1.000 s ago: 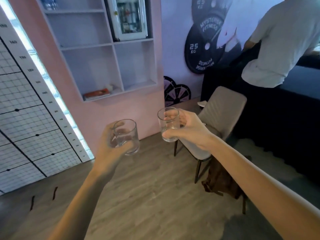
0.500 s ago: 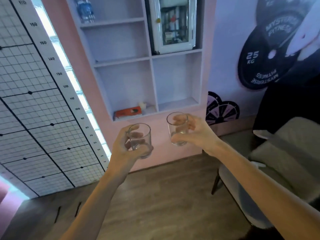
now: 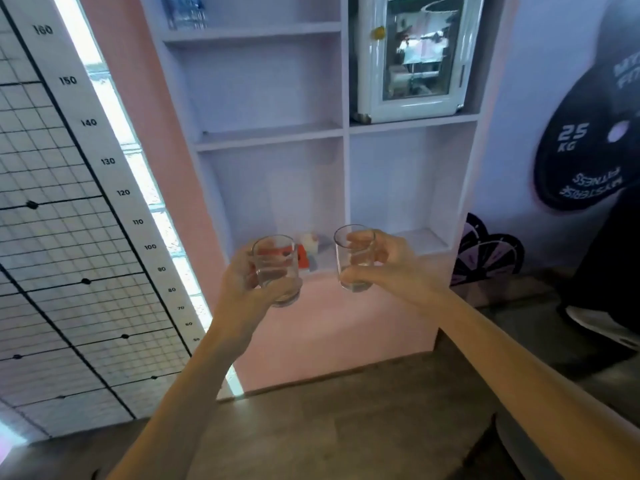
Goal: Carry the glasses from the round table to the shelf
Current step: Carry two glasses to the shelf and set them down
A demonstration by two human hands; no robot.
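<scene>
I hold two clear drinking glasses upright in front of the white wall shelf [image 3: 270,133]. My left hand [image 3: 239,289] is wrapped around the left glass [image 3: 277,268], fingers behind it and thumb across its base. My right hand [image 3: 388,265] grips the right glass [image 3: 355,254] from the right side. Both glasses hang level with the shelf's lowest compartments, short of its front edge. The round table is out of view.
An orange flat object [image 3: 302,259] and a small white item [image 3: 310,242] lie in the lower left compartment. A white glass-door cabinet [image 3: 415,57] fills the upper right compartment; a water bottle [image 3: 185,10] stands top left. A height chart [image 3: 69,202] covers the left wall. A grey chair [image 3: 519,441] sits low right.
The view has moved closer to the shelf and turned left; the shelf now fills the centre. Both hands kept their glasses and raised them toward the lowest compartments. The chair slid out to the right.
</scene>
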